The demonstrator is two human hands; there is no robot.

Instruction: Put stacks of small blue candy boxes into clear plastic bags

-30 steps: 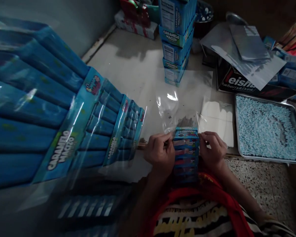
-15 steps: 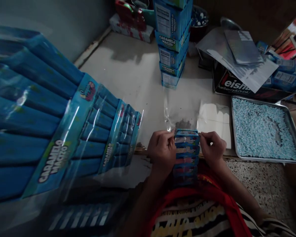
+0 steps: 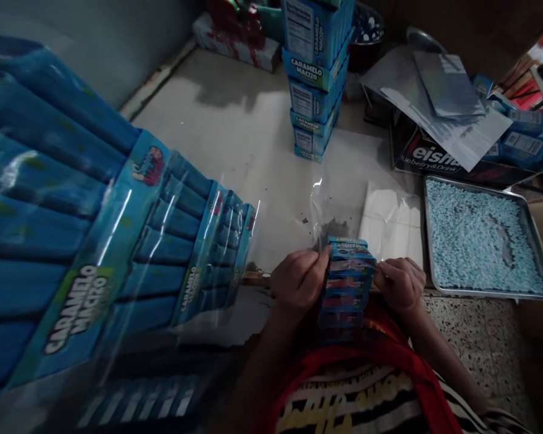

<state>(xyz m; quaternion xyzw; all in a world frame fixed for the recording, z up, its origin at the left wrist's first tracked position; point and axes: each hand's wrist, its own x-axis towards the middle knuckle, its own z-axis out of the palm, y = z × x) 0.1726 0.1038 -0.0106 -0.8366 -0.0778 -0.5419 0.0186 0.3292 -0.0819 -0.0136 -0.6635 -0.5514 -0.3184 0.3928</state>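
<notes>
A stack of small blue candy boxes point(image 3: 347, 283) stands against the red apron, between my two hands. A clear plastic bag point(image 3: 317, 196) is around the stack, and its loose film reaches up over the table edge. My left hand point(image 3: 298, 278) is closed, pinching the bag beside the stack's upper left corner. On the other side my right hand point(image 3: 400, 283) is also closed, with thumb and finger pinching the film near the upper right. The fingertips are partly hidden, and the lower boxes are dark.
Large wrapped blue caramel boxes point(image 3: 85, 241) fill the left side. A tall stack of blue boxes point(image 3: 312, 90) stands at the back of the table point(image 3: 235, 138). White flat pieces in plastic point(image 3: 389, 223) lie near the right hand, beside a metal tray point(image 3: 493, 295) of pale blue candies.
My right hand has moved slightly right and down, away from the stack's edge. The stack's top has shifted a little right and tilted. Both hands keep their pinch.
</notes>
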